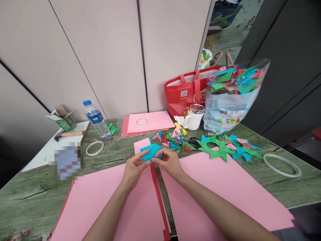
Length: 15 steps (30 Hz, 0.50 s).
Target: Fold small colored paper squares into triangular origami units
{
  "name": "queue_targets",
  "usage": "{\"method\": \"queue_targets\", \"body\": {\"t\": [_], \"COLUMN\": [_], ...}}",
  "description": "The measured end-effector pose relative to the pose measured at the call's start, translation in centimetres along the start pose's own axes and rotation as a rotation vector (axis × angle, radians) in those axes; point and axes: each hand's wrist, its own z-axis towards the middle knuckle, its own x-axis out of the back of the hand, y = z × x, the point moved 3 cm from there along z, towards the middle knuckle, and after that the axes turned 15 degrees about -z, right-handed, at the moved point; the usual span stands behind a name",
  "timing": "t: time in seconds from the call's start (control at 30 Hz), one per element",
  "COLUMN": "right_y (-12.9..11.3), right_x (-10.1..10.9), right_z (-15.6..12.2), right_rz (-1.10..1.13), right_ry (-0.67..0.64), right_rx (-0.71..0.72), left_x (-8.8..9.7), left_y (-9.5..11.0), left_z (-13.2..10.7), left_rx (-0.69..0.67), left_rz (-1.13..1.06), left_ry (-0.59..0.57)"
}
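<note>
Between my two hands is a folded piece of blue paper (pixel 151 152), held up over the table. My left hand (pixel 134 167) pinches its left side with thumb and fingers. On the other side, my right hand (pixel 169 162) grips the right edge, both thumbs close together at the bottom. Just behind the blue piece lies a small stack of pink paper squares (pixel 140 146), partly covered by it. Large pink sheets (pixel 110 201) with red ones under them spread beneath my left forearm, and more pink sheets (pixel 220 190) lie under my right.
Folded paper pieces (pixel 173 139) and joined paper rings (pixel 220 149) lie behind my hands. Farther back stand a white mug (pixel 194 117), a red bag (pixel 175 93) and a filled plastic bag (pixel 225 110). To the left are a water bottle (pixel 96 118), a hammer (pixel 71 134) and a white ring (pixel 94 148).
</note>
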Motion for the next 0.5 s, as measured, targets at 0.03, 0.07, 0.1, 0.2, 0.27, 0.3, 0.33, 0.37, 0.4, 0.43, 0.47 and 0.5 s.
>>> {"method": "queue_targets", "body": {"t": [0.03, 0.07, 0.1, 0.2, 0.27, 0.3, 0.33, 0.37, 0.4, 0.43, 0.47, 0.5], "right_y": [0.02, 0.05, 0.07, 0.13, 0.15, 0.16, 0.17, 0.18, 0.19, 0.20, 0.21, 0.21], "right_x": [-0.01, -0.04, -0.07, -0.15, -0.17, -0.17, -0.17, -0.16, -0.15, -0.14, -0.14, -0.13], "right_z": [-0.01, -0.01, -0.01, -0.01, -0.03, -0.03, -0.04, -0.04, -0.03, -0.02, -0.01, 0.00], "right_rz": [-0.003, -0.005, -0.005, 0.001, -0.001, -0.002, -0.003, -0.003, -0.004, -0.004, -0.006, -0.008], "right_ry": [0.003, 0.005, 0.007, 0.008, 0.011, 0.013, 0.016, 0.021, 0.025, 0.028, 0.030, 0.031], "right_rx": [0.001, 0.001, 0.000, -0.007, -0.010, -0.010, -0.009, -0.008, -0.005, -0.003, -0.002, -0.001], "left_x": [0.03, 0.04, 0.05, 0.04, 0.05, 0.07, 0.09, 0.10, 0.10, 0.10, 0.08, 0.05], "left_y": [-0.02, -0.05, -0.08, -0.20, -0.24, -0.25, -0.24, -0.22, -0.20, -0.17, -0.12, -0.08], "left_z": [0.00, -0.01, -0.01, -0.01, 0.01, 0.01, 0.00, -0.01, -0.03, -0.05, -0.07, -0.09], "left_rx": [-0.007, -0.011, -0.011, -0.002, -0.007, -0.012, -0.016, -0.019, -0.020, -0.020, -0.021, -0.023], "left_rz": [0.013, 0.024, 0.029, 0.018, 0.018, 0.028, 0.045, 0.064, 0.081, 0.092, 0.098, 0.100], "left_ry": [0.012, 0.025, 0.035, 0.049, 0.050, 0.051, 0.051, 0.049, 0.046, 0.043, 0.041, 0.041]}}
